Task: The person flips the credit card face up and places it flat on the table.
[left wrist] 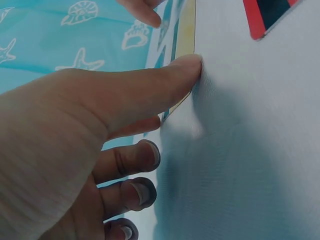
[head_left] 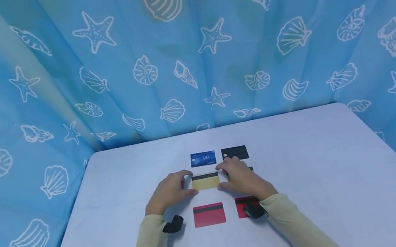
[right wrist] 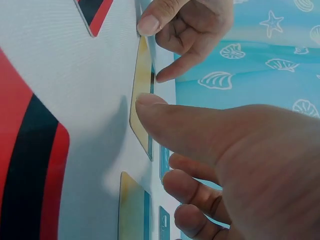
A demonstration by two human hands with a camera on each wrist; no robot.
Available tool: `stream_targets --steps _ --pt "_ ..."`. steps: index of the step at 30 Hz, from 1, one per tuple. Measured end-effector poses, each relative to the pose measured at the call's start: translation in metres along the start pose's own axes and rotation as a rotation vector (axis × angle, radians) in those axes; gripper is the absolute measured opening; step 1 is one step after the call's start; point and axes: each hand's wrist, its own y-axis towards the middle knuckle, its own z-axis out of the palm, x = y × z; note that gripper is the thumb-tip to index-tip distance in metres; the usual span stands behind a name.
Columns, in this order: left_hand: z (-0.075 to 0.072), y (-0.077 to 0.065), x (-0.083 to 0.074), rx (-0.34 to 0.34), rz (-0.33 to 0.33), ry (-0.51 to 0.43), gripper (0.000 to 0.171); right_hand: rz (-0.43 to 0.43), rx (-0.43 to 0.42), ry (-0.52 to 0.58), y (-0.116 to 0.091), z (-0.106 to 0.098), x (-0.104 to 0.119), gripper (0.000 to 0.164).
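Observation:
A gold bank card (head_left: 205,183) with a dark stripe lies on the white table, stripe on its far side. My left hand (head_left: 170,191) holds its left end, thumb at the near corner and index finger at the far one. At the opposite end, my right hand (head_left: 242,178) holds the card likewise between thumb and index finger. The left thumb (left wrist: 187,70) meets the card's edge in the left wrist view. A second gold card (right wrist: 132,210) lies beside it, mostly covered by my right hand in the head view.
Behind the hands lie a blue VIP card (head_left: 203,159) and a black card (head_left: 240,152). Nearer are a red card (head_left: 209,215) and another red card (head_left: 242,210), partly under the right wrist's camera. A blue shell-patterned curtain (head_left: 176,79) surrounds the white table (head_left: 324,173).

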Motion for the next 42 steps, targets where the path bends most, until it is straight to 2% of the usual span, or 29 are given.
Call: stream_targets --steps 6,14,22,29,36,42 --pt "-0.0005 0.0005 -0.0010 0.013 0.006 -0.008 0.058 0.002 0.029 -0.019 0.0038 0.0030 0.0013 0.058" --pt "-0.0014 0.0015 -0.0018 0.034 -0.003 -0.020 0.054 0.016 0.029 -0.043 0.0066 0.0062 0.0008 0.058" --pt "-0.0021 0.0020 -0.0018 0.050 -0.008 -0.034 0.052 0.027 0.035 -0.020 0.0076 0.0072 0.0004 0.054" --pt "-0.0022 0.0027 -0.0018 0.070 0.006 -0.059 0.051 0.041 0.046 0.009 0.0079 0.0064 0.0001 0.050" --pt "-0.0027 0.0034 -0.0021 0.079 0.021 -0.044 0.055 0.065 0.052 0.005 0.0071 0.0055 0.0024 0.051" --pt "-0.0031 0.0030 -0.0022 0.069 0.046 -0.042 0.055 0.042 0.046 -0.016 0.0075 0.0059 0.0023 0.054"
